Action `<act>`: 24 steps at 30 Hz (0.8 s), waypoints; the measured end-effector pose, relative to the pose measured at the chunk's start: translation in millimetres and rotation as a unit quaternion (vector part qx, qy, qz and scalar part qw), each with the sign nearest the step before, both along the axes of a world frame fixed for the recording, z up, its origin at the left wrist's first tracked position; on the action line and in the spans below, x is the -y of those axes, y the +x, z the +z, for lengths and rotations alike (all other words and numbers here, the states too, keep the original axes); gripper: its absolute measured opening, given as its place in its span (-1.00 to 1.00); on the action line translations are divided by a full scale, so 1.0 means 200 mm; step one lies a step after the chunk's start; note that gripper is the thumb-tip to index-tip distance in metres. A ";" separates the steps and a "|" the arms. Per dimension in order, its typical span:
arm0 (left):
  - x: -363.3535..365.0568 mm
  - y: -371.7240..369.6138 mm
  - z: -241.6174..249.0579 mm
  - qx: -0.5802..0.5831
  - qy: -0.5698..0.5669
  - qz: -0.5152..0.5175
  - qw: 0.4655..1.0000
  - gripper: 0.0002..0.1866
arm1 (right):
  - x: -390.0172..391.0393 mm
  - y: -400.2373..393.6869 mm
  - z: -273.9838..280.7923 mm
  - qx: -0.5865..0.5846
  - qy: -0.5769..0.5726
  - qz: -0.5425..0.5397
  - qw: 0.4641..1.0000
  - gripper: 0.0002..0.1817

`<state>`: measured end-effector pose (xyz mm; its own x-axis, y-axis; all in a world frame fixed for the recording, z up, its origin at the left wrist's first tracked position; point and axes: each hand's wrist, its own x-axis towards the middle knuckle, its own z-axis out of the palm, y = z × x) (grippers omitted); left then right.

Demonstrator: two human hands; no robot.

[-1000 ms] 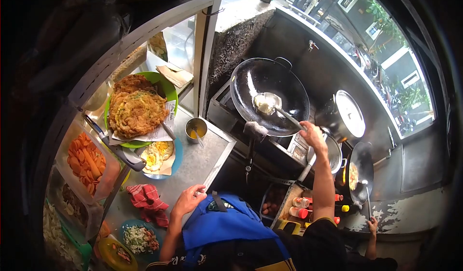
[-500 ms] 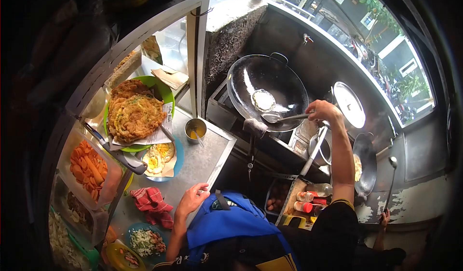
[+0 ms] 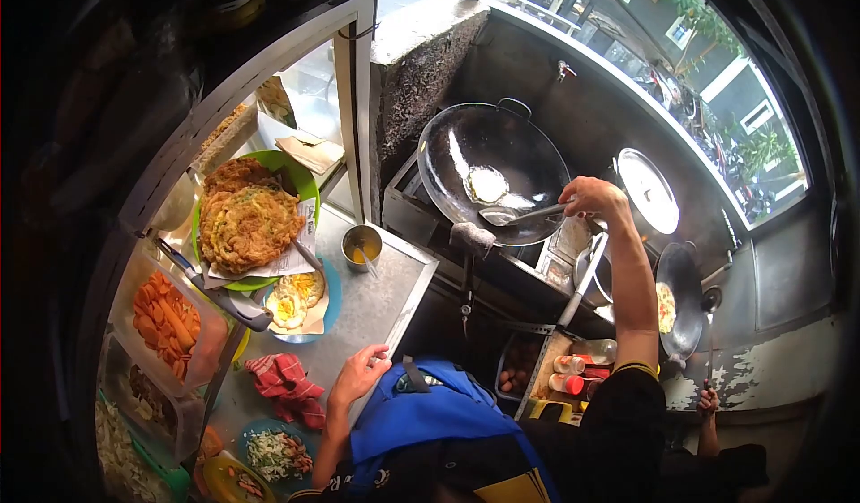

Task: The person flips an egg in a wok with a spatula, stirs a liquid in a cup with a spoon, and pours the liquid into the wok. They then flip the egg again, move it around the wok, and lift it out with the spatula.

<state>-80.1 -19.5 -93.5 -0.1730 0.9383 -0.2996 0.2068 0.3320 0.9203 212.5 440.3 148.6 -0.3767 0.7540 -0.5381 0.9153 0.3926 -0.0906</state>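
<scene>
My right hand (image 3: 598, 198) is closed around the handle of a metal spatula (image 3: 498, 216). The spatula's head rests inside a large black wok (image 3: 528, 158), just below a frying egg (image 3: 485, 185) in shiny oil. My left hand (image 3: 360, 373) hangs by the steel counter's edge with its fingers loosely apart and nothing in them. Near it lie a red checked cloth (image 3: 285, 388), a blue plate (image 3: 330, 310) of fried eggs, and a metal cup (image 3: 362, 245) with yellow liquid and a utensil in it.
Browned omelettes (image 3: 249, 221) fill a green plate (image 3: 309, 180) beside a dark-handled knife (image 3: 242, 306). Sliced carrots (image 3: 167, 324) stand in a plastic box. At right, another person's hand (image 3: 708, 402) holds a ladle (image 3: 712, 301) beside a second wok (image 3: 685, 324). Bottles (image 3: 566, 383) stand below.
My right hand and the spatula have shifted slightly up and left, with the egg in place. The other person's ladle has swung left toward the second wok. My left hand stays put.
</scene>
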 end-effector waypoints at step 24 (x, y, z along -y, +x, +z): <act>-0.03 0.00 0.02 -0.003 -0.007 -0.017 1.000 -0.59 | -0.02 0.01 -0.10 -0.019 0.011 -0.017 1.000 -0.52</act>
<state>-79.2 -14.0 -90.0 -0.1421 0.9393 -0.3122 0.2242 0.3377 0.9141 215.0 444.1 127.8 -0.3710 0.7778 -0.5073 0.9240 0.3635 -0.1184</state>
